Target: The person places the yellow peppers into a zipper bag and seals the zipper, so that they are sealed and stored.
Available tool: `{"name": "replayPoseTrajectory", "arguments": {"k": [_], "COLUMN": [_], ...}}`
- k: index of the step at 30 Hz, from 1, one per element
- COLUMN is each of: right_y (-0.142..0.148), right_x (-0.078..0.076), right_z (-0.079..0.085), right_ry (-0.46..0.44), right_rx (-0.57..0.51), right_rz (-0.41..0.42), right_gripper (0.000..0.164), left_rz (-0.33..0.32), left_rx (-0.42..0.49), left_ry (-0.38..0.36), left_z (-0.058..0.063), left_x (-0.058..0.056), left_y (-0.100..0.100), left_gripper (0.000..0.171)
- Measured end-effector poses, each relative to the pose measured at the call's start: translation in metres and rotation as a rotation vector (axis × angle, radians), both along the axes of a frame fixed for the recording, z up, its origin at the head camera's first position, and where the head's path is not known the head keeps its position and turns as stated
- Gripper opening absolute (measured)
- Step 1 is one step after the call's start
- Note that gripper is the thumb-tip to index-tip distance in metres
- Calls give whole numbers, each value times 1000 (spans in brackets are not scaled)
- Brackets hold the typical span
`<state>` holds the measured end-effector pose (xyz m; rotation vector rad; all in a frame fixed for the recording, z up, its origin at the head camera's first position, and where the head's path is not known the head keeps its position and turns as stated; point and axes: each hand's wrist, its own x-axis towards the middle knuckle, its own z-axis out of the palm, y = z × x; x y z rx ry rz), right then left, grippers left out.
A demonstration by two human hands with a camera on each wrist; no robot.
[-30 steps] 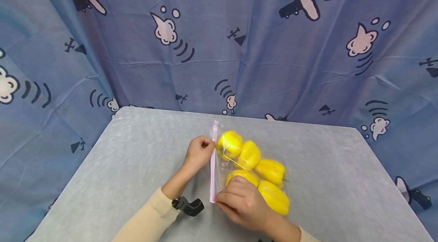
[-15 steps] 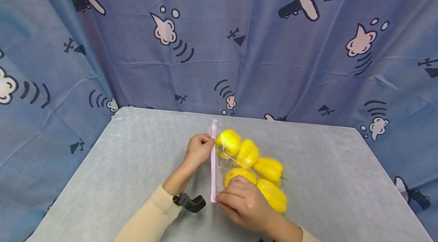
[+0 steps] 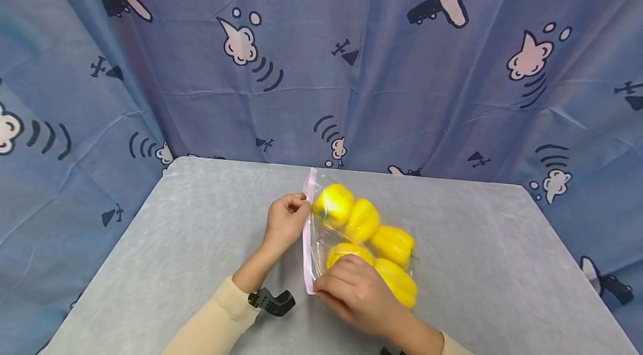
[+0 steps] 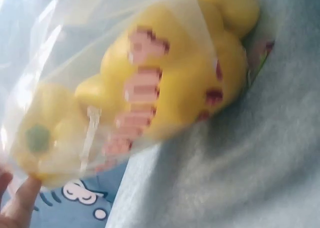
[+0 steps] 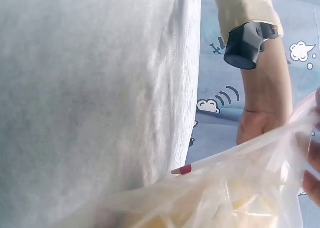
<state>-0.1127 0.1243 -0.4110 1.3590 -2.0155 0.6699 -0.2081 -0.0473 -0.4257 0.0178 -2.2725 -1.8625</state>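
A clear plastic zip bag with a pink closure strip (image 3: 307,254) holds several yellow bell peppers (image 3: 334,204). My left hand (image 3: 285,224) pinches the strip in its upper half, thumb against finger. At the strip's near end, my right hand (image 3: 359,293) pinches the bag's corner, its back covering part of a pepper. Seen from the left wrist, pink-red print (image 4: 142,87) runs along the bag's side, a green stem (image 4: 37,138) shows through the plastic, and left fingertips (image 4: 25,198) touch the edge. From the right wrist, right-hand fingers (image 5: 312,183) grip the translucent bag (image 5: 280,148).
The bag is over a grey cloth-covered table (image 3: 211,204). Behind and at the sides hangs a blue curtain (image 3: 301,65) printed with planes and clouds. A black wrist camera mount (image 3: 273,302) sits on the left wrist, below the cream sleeve (image 3: 216,316).
The strip's far end has shifted slightly left and away, with the peppers and left hand moving a little the same way. The right hand stays almost in place; both grips hold.
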Motion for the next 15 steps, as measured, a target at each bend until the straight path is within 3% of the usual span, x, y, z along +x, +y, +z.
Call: {"name": "replayPoseTrajectory", "arguments": {"k": [8, 15], "right_y": [1, 0], "right_x": [-4, -7], "right_z": [2, 3], "right_ry": [-50, -31], "right_rx": [53, 66], "right_rz": [-58, -54], "right_gripper": [10, 11], "left_rz": [146, 143], "left_rx": [113, 174], "left_ry": [-81, -197], "left_z": [-1, -5], "left_x": [-4, -9], "left_y": [3, 6], "left_gripper": [18, 23]}}
